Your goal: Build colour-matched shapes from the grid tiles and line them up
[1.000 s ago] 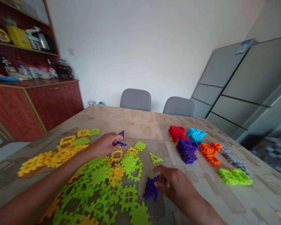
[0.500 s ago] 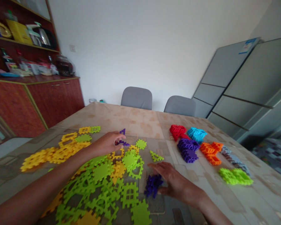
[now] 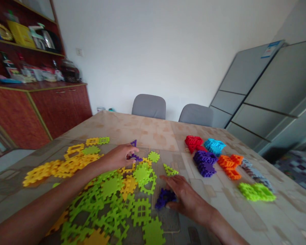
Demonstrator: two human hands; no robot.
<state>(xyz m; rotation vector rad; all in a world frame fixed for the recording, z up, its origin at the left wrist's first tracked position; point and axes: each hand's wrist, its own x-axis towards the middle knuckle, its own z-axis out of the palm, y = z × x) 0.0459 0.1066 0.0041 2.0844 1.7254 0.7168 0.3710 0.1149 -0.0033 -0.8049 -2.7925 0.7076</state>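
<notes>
My left hand point(image 3: 122, 156) reaches over the far side of the pile, fingers curled around a flat purple building piece point(image 3: 135, 157). Just beyond its fingertips lies a small purple triangle piece point(image 3: 134, 143). My right hand point(image 3: 185, 197) is closed around a bunch of purple building pieces point(image 3: 164, 198), thumb on the near side; the other fingers partly hide the contact. Between the hands and toward me spreads a pile of green toothed pieces point(image 3: 111, 186), some with window cut-outs, mixed with yellow ones point(image 3: 129, 185). A green triangle piece point(image 3: 170, 169) lies beyond my right hand.
Yellow pieces point(image 3: 71, 164) are heaped at the left. Sorted stacks stand at the right: red point(image 3: 193, 143), blue point(image 3: 214, 146), purple point(image 3: 205, 163), orange point(image 3: 230, 166), grey point(image 3: 256, 175) and green point(image 3: 256, 192). Two grey chairs point(image 3: 148, 106) are behind the table point(image 3: 158, 131).
The purple bunch at my right hand has turned and shifted slightly away from me and left. My left hand and its purple piece have moved a little to the right.
</notes>
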